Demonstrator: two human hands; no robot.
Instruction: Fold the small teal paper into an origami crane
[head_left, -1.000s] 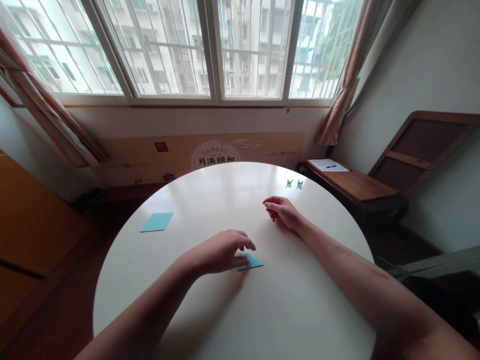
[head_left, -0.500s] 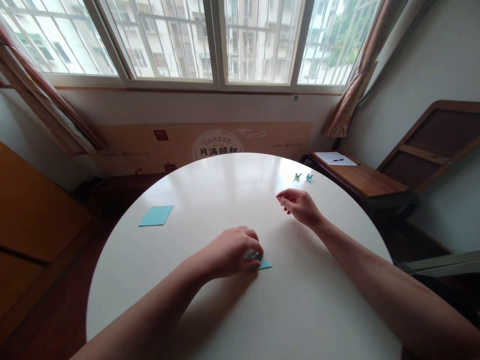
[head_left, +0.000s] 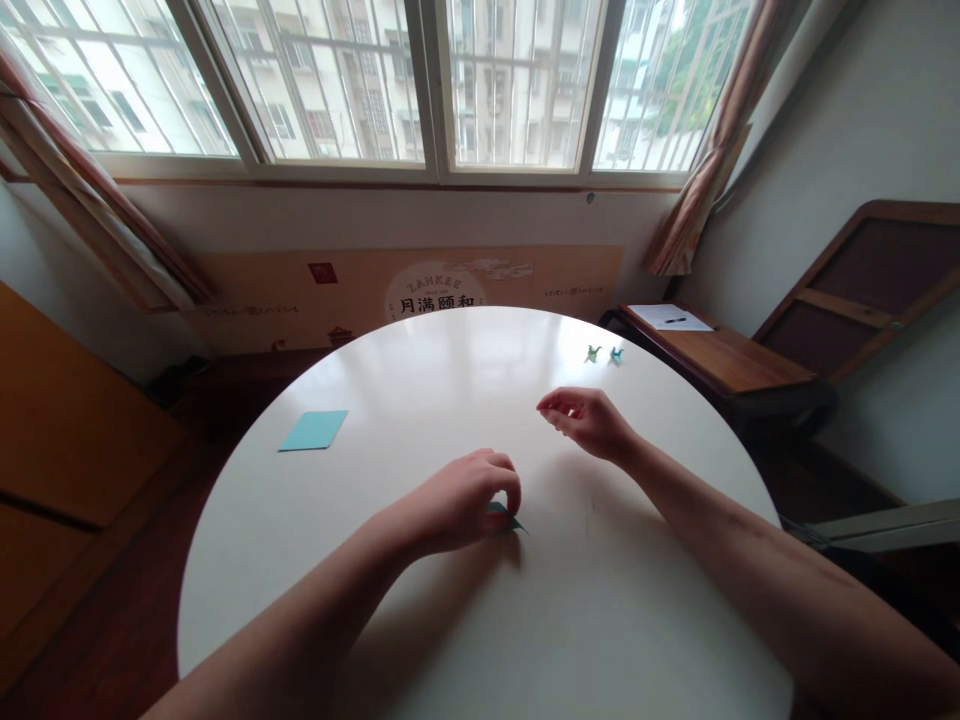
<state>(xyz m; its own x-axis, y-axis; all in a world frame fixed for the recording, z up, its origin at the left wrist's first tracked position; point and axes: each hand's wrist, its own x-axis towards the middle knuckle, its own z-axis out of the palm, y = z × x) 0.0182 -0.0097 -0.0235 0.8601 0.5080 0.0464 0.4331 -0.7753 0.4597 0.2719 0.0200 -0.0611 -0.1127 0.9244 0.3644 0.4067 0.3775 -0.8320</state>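
On the near middle of the round white table (head_left: 420, 400), my left hand (head_left: 469, 495) pinches a small piece of teal paper (head_left: 511, 522) between thumb and forefinger. Most of that paper is hidden behind the fingers; a pointed corner sticks out to the right, tilted off the tabletop. My right hand (head_left: 589, 420) hovers over the table farther right, apart from the paper. Its thumb and fingertips come together, and nothing shows between them. A flat teal paper square (head_left: 313, 431) lies on the left side of the table.
Two small folded paper figures, one green (head_left: 593, 354) and one blue (head_left: 616, 355), stand near the table's far right edge. Beyond it, a wooden bench (head_left: 742, 355) carries a white paper sheet (head_left: 660, 316) and a pen (head_left: 676, 320). A barred window (head_left: 517, 90) spans the back.
My left hand has lifted the teal paper's corner from the tabletop, where it lay flatter before. My right hand has shifted slightly left and nearer to me, its fingertips closer together.
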